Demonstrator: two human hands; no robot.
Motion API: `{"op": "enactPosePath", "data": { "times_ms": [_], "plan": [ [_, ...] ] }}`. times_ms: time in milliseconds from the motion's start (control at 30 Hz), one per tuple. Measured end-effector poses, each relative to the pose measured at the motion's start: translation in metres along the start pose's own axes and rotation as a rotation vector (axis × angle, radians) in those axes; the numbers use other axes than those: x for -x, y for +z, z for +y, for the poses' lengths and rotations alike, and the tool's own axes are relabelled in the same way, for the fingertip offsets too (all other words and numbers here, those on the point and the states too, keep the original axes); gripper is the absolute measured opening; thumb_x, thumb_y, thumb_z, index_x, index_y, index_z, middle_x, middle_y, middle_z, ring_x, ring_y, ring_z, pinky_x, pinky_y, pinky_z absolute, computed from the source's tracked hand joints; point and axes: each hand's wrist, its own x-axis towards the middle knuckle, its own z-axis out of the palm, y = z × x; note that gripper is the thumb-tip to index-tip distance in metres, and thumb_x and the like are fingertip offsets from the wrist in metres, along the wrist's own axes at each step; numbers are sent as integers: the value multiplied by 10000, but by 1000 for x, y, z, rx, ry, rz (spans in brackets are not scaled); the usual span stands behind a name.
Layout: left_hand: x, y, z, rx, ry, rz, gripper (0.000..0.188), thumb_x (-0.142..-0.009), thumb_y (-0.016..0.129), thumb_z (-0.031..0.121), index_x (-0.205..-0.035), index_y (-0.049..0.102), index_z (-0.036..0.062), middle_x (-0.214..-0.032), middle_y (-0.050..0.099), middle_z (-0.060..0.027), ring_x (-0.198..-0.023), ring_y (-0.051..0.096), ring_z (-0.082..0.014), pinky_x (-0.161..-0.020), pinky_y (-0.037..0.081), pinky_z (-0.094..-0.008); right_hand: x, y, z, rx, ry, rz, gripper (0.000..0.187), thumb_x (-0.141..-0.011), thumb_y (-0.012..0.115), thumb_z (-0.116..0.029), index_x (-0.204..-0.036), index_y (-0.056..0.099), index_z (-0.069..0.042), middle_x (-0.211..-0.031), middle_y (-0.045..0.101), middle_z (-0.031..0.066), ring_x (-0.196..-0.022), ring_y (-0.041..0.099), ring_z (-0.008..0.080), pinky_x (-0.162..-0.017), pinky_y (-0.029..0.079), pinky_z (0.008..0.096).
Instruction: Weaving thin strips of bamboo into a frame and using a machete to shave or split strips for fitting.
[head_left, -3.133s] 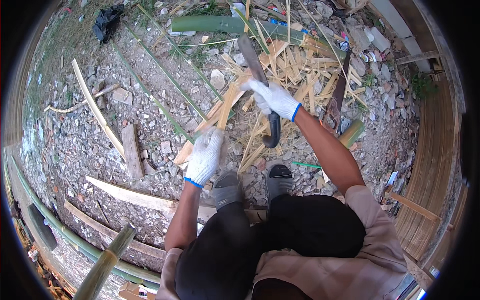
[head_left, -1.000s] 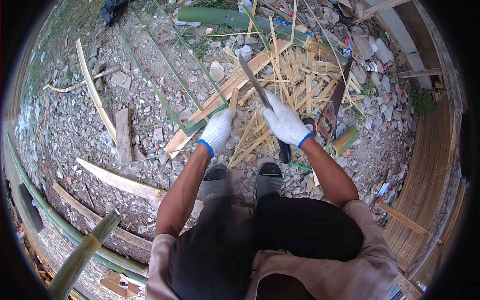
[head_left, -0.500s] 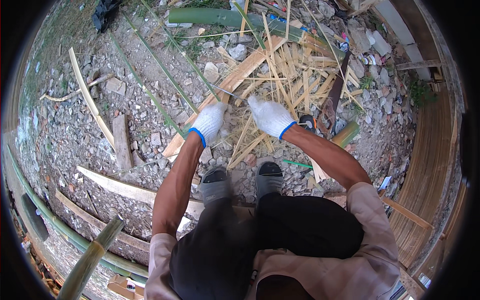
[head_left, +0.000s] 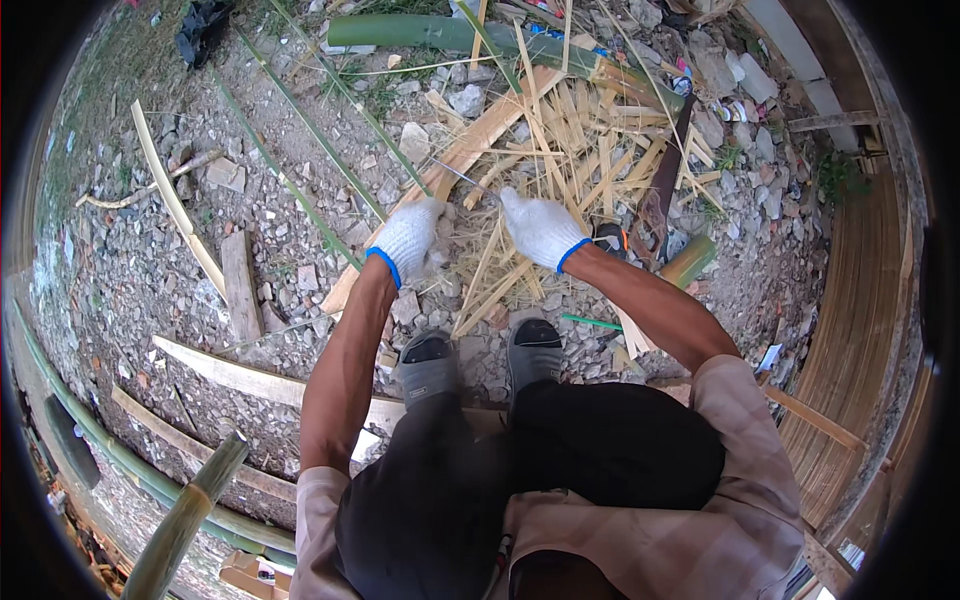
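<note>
Both my hands wear white knit gloves with blue cuffs. My left hand (head_left: 408,238) is curled over a pale wooden plank (head_left: 462,152), its fingers closed where the lower end of a green bamboo strip (head_left: 375,122) meets them. My grip on the strip is partly hidden by the glove. My right hand (head_left: 541,228) is closed on a knife, whose thin blade (head_left: 460,176) points up and left across the plank; the handle is covered by the glove. Pale shavings (head_left: 468,236) lie between the hands. Two more green strips (head_left: 310,150) run beside the left hand.
Split bamboo pieces (head_left: 590,140) are heaped beyond my right hand, near a thick green bamboo pole (head_left: 430,34). A dark sheath-like piece (head_left: 672,165) lies to the right. My feet in grey sandals (head_left: 430,365) rest on rubble. Another bamboo pole (head_left: 190,510) juts in at lower left.
The view has shifted slightly. My right hand has moved a little to the right, and the knife blade now tilts more steeply, its tip farther forward. The left hand keeps its place on the plank.
</note>
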Motion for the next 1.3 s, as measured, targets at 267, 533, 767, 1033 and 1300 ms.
{"op": "enactPosePath", "data": {
  "times_ms": [267, 533, 767, 1033, 1300],
  "plan": [
    [4, -19, -7, -227, 84, 52, 243, -1027, 533, 241, -964, 650, 38, -712, 595, -55, -569, 566, -181, -505, 477, -377, -9, -12, 3, 67, 64, -102, 259, -1001, 569, -162, -1215, 501, -34, -769, 707, 261, -738, 725, 476, -616, 557, 597],
    [69, 0, -48, -908, 673, 314, 388, -1124, 479, 388, -1149, 619, 28, -856, 673, -237, -837, 689, -442, -748, 529, -544, 7, -23, 13, 114, 419, 124, 400, -1044, 605, -339, -1319, 509, -65, -1155, 680, 262, -1019, 708, 465, -852, 572, 586],
    [89, 16, -55, -956, 850, 468, 328, -1078, 575, 325, -1244, 623, 46, -867, 707, -273, -850, 704, -488, -741, 544, -562, 10, -90, -42, -260, 81, 499, 380, -1032, 692, -342, -1243, 657, -28, -1122, 693, 175, -1035, 704, 334, -912, 570, 463],
    [90, 17, -53, -989, 964, 500, 340, -1021, 664, 223, -1274, 631, -2, -1075, 709, -261, -1015, 697, -457, -853, 549, -523, 15, -94, -67, -1248, 150, 33, 259, -1123, 589, -206, -1217, 672, 21, -969, 693, 52, -834, 662, 126, -808, 562, 298],
    [86, 6, -55, -843, 1004, 349, 322, -1010, 665, 137, -1285, 608, -21, -1161, 631, -260, -1085, 634, -465, -932, 525, -497, 35, -113, -89, -1397, 100, -9, 281, -1110, 611, -233, -1185, 671, 31, -956, 679, 55, -841, 659, 121, -780, 555, 292]
  ]
}}
